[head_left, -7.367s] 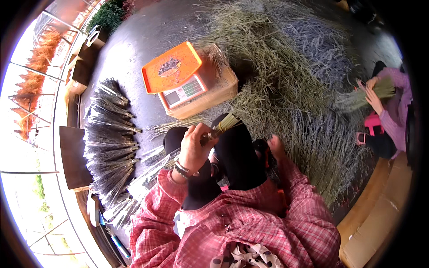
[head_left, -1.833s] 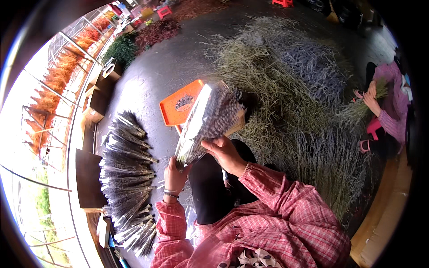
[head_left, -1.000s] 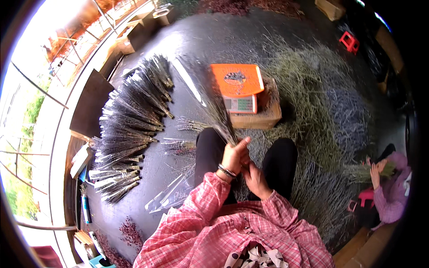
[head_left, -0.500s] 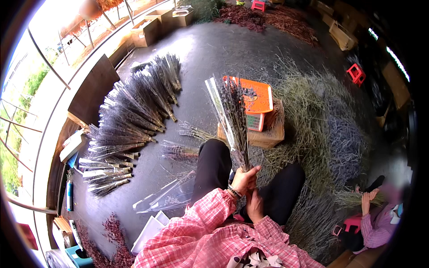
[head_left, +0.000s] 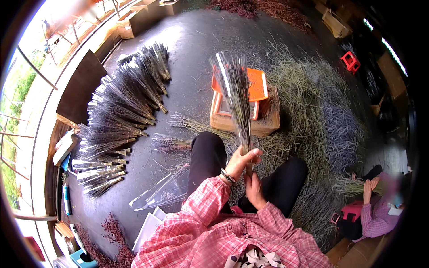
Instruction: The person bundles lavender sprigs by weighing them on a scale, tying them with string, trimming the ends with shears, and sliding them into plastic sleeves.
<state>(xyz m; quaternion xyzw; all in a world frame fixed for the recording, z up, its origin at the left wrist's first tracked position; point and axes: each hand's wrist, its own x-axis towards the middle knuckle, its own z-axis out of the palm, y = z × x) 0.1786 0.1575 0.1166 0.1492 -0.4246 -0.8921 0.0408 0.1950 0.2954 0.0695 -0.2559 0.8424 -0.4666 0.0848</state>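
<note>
A bunch of dried lavender [head_left: 241, 96] in a clear plastic sleeve stands nearly upright between my knees, heads up. My left hand [head_left: 240, 163] is closed round its stems, the thumb across the front. Just below, my right hand [head_left: 254, 191] has its fingers closed at the stem ends; the palm side is partly hidden. Behind the bunch, an orange scale [head_left: 258, 85] with a tray sits on a cardboard box [head_left: 263, 127]. Loose lavender bundles [head_left: 172, 144] lie left of my knee, and flat clear plastic sleeves [head_left: 163, 192] lie nearer to me.
Several wrapped bunches [head_left: 120, 107] fan out along the left floor. A heap of loose stems [head_left: 304, 102] spreads at right. A person [head_left: 380, 205] sits at lower right holding stems. A red stool [head_left: 351, 62] stands far right, and dark red dried stems [head_left: 114, 236] lie lower left.
The bunch has turned, and the plastic now lies closer against the flower heads. My left hand has slid slightly up from my right. The whole view has shifted a little.
</note>
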